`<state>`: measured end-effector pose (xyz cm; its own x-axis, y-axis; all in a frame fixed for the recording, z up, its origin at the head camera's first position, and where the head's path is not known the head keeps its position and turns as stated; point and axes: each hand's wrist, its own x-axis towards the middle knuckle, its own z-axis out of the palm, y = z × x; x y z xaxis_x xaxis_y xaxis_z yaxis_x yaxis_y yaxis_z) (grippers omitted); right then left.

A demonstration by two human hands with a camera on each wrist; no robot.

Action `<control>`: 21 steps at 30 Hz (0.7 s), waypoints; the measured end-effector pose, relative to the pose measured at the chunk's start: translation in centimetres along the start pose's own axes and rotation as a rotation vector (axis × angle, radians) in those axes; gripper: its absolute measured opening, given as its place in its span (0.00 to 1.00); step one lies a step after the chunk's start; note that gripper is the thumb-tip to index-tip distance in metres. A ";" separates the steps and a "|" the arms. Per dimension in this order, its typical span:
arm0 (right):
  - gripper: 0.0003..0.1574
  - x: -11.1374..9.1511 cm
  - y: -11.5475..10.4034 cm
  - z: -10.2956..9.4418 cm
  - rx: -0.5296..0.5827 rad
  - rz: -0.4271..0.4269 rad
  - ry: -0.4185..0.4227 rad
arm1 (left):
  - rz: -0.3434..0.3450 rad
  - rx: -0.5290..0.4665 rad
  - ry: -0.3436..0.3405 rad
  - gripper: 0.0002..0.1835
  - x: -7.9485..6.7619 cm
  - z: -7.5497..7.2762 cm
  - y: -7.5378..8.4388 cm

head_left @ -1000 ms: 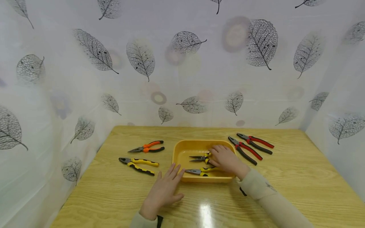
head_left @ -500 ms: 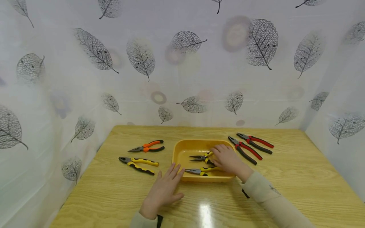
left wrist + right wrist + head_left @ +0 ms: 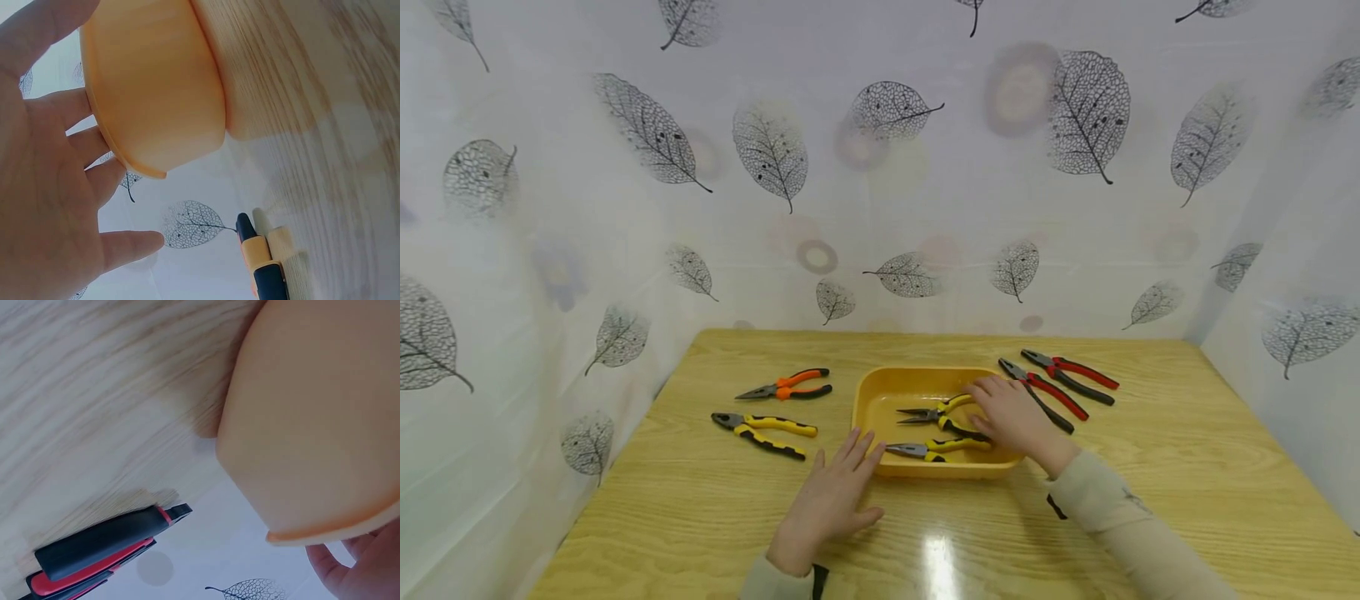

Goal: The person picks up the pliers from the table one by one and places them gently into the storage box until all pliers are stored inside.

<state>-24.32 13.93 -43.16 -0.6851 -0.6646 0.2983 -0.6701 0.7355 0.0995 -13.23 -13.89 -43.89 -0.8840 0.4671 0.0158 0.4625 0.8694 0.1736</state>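
At left of the frame, orange-handled pliers (image 3: pixel 784 388) lie above yellow combination pliers (image 3: pixel 747 431). The left hand (image 3: pixel 831 504), lower centre-left, stays put, fingers spread against the near-left corner of the yellow tray (image 3: pixel 940 472). In the tray, mid-frame, sit the upper pliers (image 3: pixel 934 414) and lower pliers (image 3: pixel 938 445), handles now more exposed: the right hand (image 3: pixel 1017 422) has slid rightward, which suggests both have been let go. Whether its fingers curl or touch a handle (the tips are partly hidden) I cannot tell. Further right lie two red-and-black pliers (image 3: pixel 1037 382).
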 end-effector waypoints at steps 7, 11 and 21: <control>0.27 -0.5 0.6 -0.3 0.013 0.020 -0.010 | -0.003 0.008 0.001 0.44 0.0 0.1 -0.1; 0.25 -0.9 1.3 -0.4 -0.010 0.060 0.004 | 0.000 0.006 0.002 0.44 0.0 0.1 -0.1; 0.26 -2.1 3.5 -1.1 -0.059 0.191 0.045 | -0.003 -0.001 0.006 0.44 -0.1 -0.2 0.1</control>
<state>-24.98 18.04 -42.41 -0.7839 -0.5064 0.3593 -0.5104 0.8550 0.0917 -13.11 -13.88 -43.64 -0.8858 0.4636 0.0215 0.4599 0.8706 0.1749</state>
